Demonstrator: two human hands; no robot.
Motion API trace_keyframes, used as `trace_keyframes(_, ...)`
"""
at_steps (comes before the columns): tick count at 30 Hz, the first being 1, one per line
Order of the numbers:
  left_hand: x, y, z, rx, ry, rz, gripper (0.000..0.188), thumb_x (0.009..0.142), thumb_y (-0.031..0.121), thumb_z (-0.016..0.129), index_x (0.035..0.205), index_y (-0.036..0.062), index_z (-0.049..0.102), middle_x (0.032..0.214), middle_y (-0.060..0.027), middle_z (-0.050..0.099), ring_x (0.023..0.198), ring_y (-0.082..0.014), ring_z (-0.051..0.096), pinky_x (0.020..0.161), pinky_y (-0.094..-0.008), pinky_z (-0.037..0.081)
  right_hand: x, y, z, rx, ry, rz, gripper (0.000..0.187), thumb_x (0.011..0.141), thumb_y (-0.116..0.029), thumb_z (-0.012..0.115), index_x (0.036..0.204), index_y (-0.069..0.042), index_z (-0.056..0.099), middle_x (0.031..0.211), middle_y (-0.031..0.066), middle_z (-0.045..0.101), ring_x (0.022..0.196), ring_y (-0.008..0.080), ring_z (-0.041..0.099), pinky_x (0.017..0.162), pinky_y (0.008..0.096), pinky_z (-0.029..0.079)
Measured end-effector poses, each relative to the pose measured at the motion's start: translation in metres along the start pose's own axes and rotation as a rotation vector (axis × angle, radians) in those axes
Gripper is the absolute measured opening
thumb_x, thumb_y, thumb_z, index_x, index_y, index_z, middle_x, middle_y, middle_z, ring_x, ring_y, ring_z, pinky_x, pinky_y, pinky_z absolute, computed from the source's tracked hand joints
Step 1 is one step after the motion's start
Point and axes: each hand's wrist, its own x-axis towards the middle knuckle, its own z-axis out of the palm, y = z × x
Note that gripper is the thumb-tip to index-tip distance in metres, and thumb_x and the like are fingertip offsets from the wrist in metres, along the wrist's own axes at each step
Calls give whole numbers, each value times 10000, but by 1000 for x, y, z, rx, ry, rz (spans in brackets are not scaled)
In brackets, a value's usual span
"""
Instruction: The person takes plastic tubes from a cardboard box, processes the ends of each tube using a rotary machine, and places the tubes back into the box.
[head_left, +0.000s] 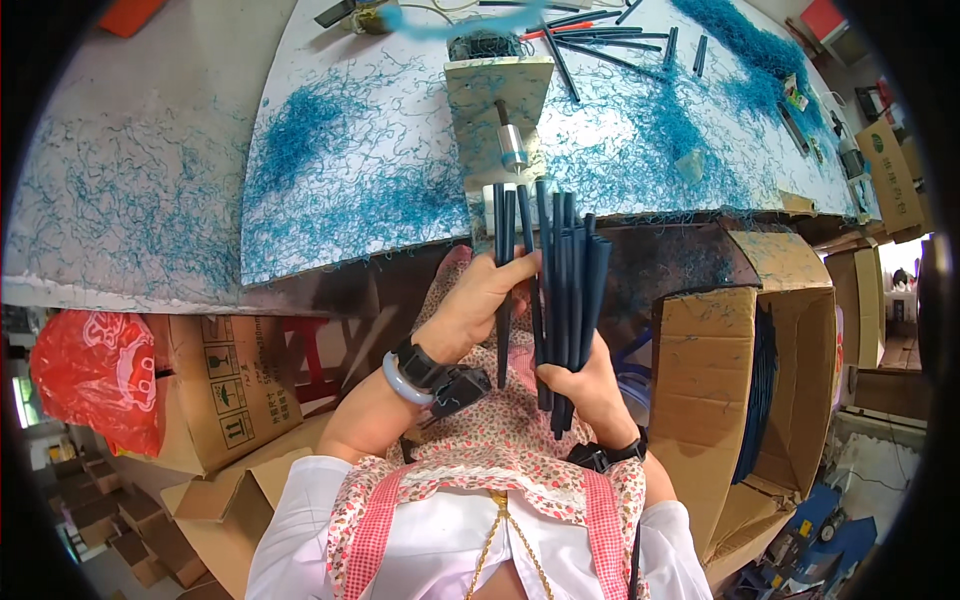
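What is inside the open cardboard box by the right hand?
Long dark blue pieces show inside the cardboard box; its left side and the pieces hide anything deeper.

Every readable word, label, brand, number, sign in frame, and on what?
Wording not copied; locations only.
Left carton: dark characters, square handling symbols including paired up-arrows.
Far-right carton: dark characters.
Red bag: white print, creased.
Green-white packet: too small to read.
Rods: no print visible.

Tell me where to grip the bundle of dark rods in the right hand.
Probably mid-length on the bundle, coming from the person's right: it is long, straight and bare there, the right hand wraps lower down, and the left hand crowds the left side.
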Motion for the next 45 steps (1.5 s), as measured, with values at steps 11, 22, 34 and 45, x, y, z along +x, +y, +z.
trace_keyframes(11,14,-1,-7,87,69,-56,238,885,322,627,836,90,644,699,30,610,537,-33,511,468,-195,379,15,-28,-2,364,-105,164,476,696,0,668,1136,-30,490,870,37,582,719,95,569,632,238,476)
trace_keyframes(22,5,-14,1,-14,52,-50,280,916,335,569,837,73,629,703,-2,606,564,-54,526,484,-195,385,-9,-8,-5,311,-17,126,377,707,-17,678,1042,-12,505,813,49,595,685,119,597,617,242,492)
trace_keyframes(34,9,-1,-15,-111,-95,-124,271,912,345,576,919,76,609,803,-5,609,553,-45,472,474,-182,344,-2,-22,-2,322,19,126,447,705,-2,686,1114,0,505,877,47,600,724,118,603,657,260,504)
trace_keyframes(45,4,-19,-9,-316,-133,-120,303,937,334,534,993,45,605,819,-25,616,607,-103,539,574,-239,450,-9,-6,-2,332,-4,45,636,695,-21,720,1271,11,452,1024,33,570,863,118,579,722,250,488)
